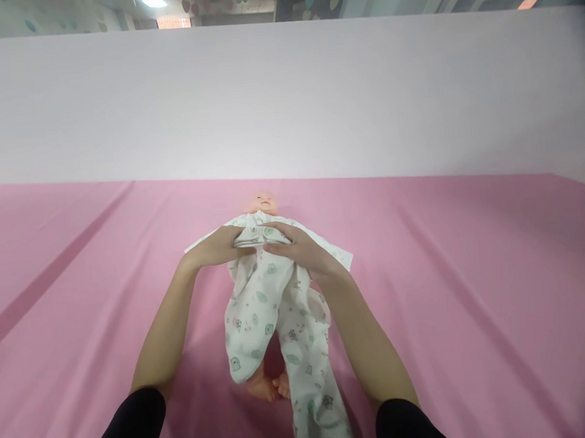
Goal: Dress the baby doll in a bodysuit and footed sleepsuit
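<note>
A baby doll [262,202] lies on its back, head toward the wall, wearing a white top [330,248] with its sleeves spread sideways. Over its body hang white baby pants [262,298] printed with green leaves and small animal faces. My left hand [223,244] grips the waistband on the left side, thumb below and fingers above. On the right side my right hand [302,248] pinches the same waistband. Both pant legs trail toward me, the right one reaching farther. The doll's feet [267,385] show between them; its legs are mostly covered.
A pink sheet [92,293] with creases covers the table. Behind it stands a white wall or panel [284,99], with glass above. The table's front edge runs along the bottom left.
</note>
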`<action>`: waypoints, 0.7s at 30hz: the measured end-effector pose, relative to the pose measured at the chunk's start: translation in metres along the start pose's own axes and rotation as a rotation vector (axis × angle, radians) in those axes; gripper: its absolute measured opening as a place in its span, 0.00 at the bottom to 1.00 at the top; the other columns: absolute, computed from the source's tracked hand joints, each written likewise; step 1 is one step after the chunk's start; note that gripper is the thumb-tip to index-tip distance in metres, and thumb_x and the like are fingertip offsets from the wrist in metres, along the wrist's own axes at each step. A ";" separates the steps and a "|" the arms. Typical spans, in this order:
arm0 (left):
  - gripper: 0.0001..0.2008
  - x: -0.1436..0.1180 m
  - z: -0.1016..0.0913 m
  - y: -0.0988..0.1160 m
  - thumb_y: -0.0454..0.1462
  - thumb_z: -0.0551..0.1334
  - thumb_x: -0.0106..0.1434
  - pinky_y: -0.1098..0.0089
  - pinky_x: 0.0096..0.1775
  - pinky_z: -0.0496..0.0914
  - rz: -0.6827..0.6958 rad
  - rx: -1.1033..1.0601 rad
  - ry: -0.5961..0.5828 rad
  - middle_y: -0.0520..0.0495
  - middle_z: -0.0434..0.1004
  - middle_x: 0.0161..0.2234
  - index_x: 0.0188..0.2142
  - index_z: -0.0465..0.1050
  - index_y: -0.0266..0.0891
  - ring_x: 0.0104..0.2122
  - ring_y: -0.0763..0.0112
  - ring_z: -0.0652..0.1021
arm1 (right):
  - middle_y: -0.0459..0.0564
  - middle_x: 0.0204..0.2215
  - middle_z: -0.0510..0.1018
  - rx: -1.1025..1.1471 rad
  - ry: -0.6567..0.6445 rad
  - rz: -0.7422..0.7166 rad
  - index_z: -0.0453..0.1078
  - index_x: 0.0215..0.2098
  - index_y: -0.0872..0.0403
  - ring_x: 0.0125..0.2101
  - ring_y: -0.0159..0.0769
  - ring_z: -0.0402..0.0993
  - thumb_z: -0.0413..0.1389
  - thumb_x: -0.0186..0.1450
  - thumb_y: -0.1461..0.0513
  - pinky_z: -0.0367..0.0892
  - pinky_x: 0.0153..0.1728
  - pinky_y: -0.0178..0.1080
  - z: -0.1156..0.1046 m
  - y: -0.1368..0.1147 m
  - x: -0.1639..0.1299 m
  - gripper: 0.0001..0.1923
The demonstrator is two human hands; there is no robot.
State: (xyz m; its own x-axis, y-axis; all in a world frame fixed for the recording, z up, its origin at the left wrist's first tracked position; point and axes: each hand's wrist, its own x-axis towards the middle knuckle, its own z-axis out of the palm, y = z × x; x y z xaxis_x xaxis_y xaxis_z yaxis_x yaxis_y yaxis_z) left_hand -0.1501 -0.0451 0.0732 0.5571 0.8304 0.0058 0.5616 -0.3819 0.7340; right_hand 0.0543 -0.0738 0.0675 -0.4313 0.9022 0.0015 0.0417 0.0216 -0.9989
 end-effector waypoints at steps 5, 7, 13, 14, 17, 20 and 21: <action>0.06 0.002 0.001 -0.006 0.32 0.54 0.55 0.74 0.30 0.64 0.114 -0.247 0.093 0.52 0.69 0.30 0.34 0.67 0.38 0.29 0.74 0.70 | 0.50 0.47 0.72 -0.114 -0.058 0.049 0.58 0.57 0.46 0.39 0.40 0.74 0.67 0.50 0.60 0.72 0.35 0.41 0.004 0.005 -0.003 0.39; 0.06 0.002 0.001 -0.007 0.32 0.54 0.57 0.75 0.30 0.64 0.132 -0.317 0.090 0.52 0.68 0.30 0.35 0.65 0.38 0.29 0.75 0.70 | 0.50 0.42 0.73 -0.143 -0.084 0.076 0.58 0.56 0.47 0.28 0.37 0.74 0.64 0.54 0.58 0.71 0.26 0.40 0.006 0.008 -0.003 0.34; 0.13 0.006 0.006 -0.007 0.42 0.55 0.63 0.72 0.41 0.66 0.131 -0.225 -0.035 0.46 0.71 0.43 0.44 0.66 0.38 0.42 0.68 0.72 | 0.46 0.35 0.73 -0.102 0.064 -0.054 0.69 0.38 0.52 0.35 0.37 0.72 0.57 0.56 0.61 0.68 0.33 0.37 -0.002 0.010 0.001 0.11; 0.15 0.006 0.006 -0.007 0.44 0.56 0.62 0.71 0.41 0.66 0.116 -0.203 -0.079 0.45 0.71 0.45 0.45 0.66 0.38 0.43 0.67 0.72 | 0.45 0.35 0.74 -0.083 0.096 -0.058 0.69 0.39 0.51 0.36 0.36 0.71 0.56 0.56 0.61 0.67 0.34 0.36 -0.004 0.009 0.001 0.11; 0.20 0.006 0.007 -0.007 0.47 0.63 0.56 0.71 0.38 0.67 0.094 -0.177 -0.277 0.45 0.73 0.44 0.45 0.68 0.39 0.41 0.65 0.74 | 0.44 0.32 0.73 -0.039 0.194 -0.011 0.67 0.40 0.49 0.33 0.35 0.70 0.55 0.56 0.60 0.65 0.30 0.34 -0.008 0.008 0.001 0.13; 0.19 0.005 0.006 -0.007 0.45 0.68 0.50 0.71 0.33 0.67 0.054 -0.154 -0.328 0.47 0.76 0.36 0.38 0.72 0.38 0.34 0.66 0.76 | 0.43 0.33 0.73 -0.028 0.230 0.008 0.67 0.40 0.48 0.34 0.35 0.70 0.55 0.57 0.59 0.65 0.32 0.35 -0.005 0.007 0.002 0.12; 0.17 0.005 0.006 -0.007 0.45 0.68 0.51 0.71 0.31 0.67 0.042 -0.156 -0.284 0.48 0.76 0.33 0.36 0.73 0.38 0.33 0.66 0.75 | 0.44 0.35 0.73 -0.037 0.219 -0.005 0.67 0.40 0.49 0.36 0.36 0.70 0.55 0.58 0.59 0.66 0.34 0.36 -0.003 0.007 0.002 0.11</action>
State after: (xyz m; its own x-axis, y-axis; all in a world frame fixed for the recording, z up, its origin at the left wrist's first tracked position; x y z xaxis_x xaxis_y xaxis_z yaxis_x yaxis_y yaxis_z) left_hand -0.1480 -0.0408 0.0643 0.7386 0.6604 -0.1355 0.4462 -0.3283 0.8325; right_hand 0.0563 -0.0710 0.0605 -0.2260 0.9739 0.0204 0.0752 0.0383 -0.9964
